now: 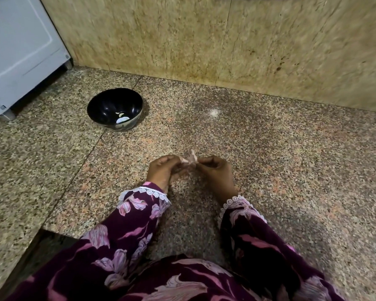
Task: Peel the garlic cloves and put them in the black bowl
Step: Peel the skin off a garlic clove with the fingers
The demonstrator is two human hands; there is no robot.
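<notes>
**Two hands on one garlic clove, one black bowl off to the left**

Going left to right, w/ counts first: one white appliance, one bowl, two hands, one clove in your grip, one small pale speck.

Far left, at the back: one white appliance [20,51] stands on the granite counter [291,170], against the tan stone wall [182,40].

Next, left of centre: one black bowl [102,105], upright on the counter, well apart from your hands and farther from you. Inside, at the bottom, two or three pale pieces [122,117] that look like peeled cloves; the exact count can't be told, since a bright reflection sits right beside them.

Centre: your left hand [162,170] & right hand [215,172] meet fingertip to fingertip just above the counter. Both have fingers curled in, pinching the same garlic clove [190,160] from either side. The clove is pale pinkish-white, w/ papery skin sticking up and outward in a few points between your fingertips. It's blurred, so how much skin is loose can't be told. Both wrists come out of purple floral sleeves [139,205] w/ white lace cuffs.

Right of centre, farther back: one small whitish speck [214,113] on the counter, approx level w/ the bowl; too small to tell what it is.
</notes>
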